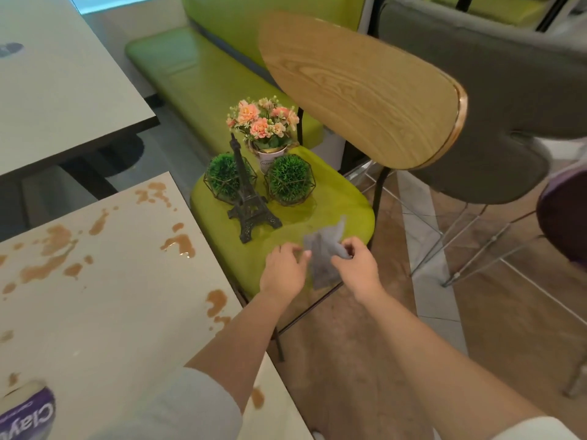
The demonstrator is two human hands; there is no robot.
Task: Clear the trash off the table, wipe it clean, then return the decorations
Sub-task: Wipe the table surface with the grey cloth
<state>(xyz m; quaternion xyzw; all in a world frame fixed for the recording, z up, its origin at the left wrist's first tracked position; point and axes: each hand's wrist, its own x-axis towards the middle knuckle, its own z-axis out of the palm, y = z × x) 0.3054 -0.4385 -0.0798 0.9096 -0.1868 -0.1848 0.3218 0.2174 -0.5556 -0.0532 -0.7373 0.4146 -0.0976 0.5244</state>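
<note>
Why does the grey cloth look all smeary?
In the head view the grey cloth is motion-blurred between the left hand and right hand, while the tower model looks sharp; the wide lens bends the chair back.

Lime-green chair seat point(333, 198) under a pale wood-grain back point(359, 90). On it, a dark bronze tower point(246, 201), two bright green grass balls point(290, 179) in black wire cages, and peach-pink flowers point(263, 120) in a white pot point(268, 158). A grey cloth point(322, 258) at the seat's front edge. The beige tabletop point(104, 296) is blotched with orange-brown spills point(179, 244); a purple can point(27, 412) with white lettering sits at its near edge.
</note>
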